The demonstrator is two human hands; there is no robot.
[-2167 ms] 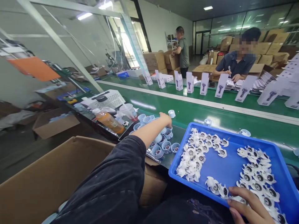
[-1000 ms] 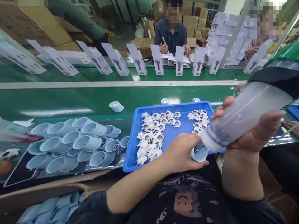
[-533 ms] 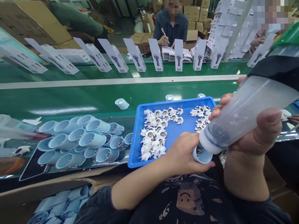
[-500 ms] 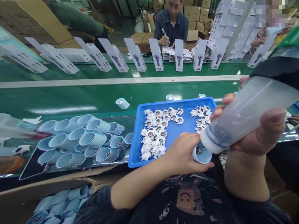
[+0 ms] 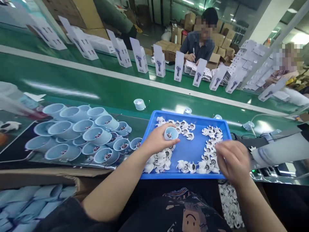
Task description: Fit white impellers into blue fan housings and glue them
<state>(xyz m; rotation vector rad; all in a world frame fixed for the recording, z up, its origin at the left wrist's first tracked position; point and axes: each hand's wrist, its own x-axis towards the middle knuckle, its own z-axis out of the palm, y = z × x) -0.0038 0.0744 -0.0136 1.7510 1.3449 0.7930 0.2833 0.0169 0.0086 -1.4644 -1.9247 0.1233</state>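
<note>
My left hand (image 5: 158, 140) grips a small pale-blue cup (image 5: 171, 133) over the left part of a blue tray (image 5: 190, 150). The cup's mouth faces up and shows a small motor inside. Several white fan impellers (image 5: 209, 151) lie in the tray. My right hand (image 5: 233, 161) hovers over the tray's right side, blurred by motion, fingers curled down toward the impellers; I cannot tell whether it holds one. A translucent squeeze bottle (image 5: 280, 150) lies at the right, apart from my hand.
Several pale-blue cups (image 5: 82, 132) are piled on a mat left of the tray. A green conveyor belt (image 5: 101, 90) carries loose cups and upright white product boxes (image 5: 159, 61). People work across the belt. A cardboard box (image 5: 29, 199) with more cups sits at lower left.
My right hand has let go of the squeeze bottle, which now lies at the right, and has moved down over the tray. My left hand carried the cup up and left.
</note>
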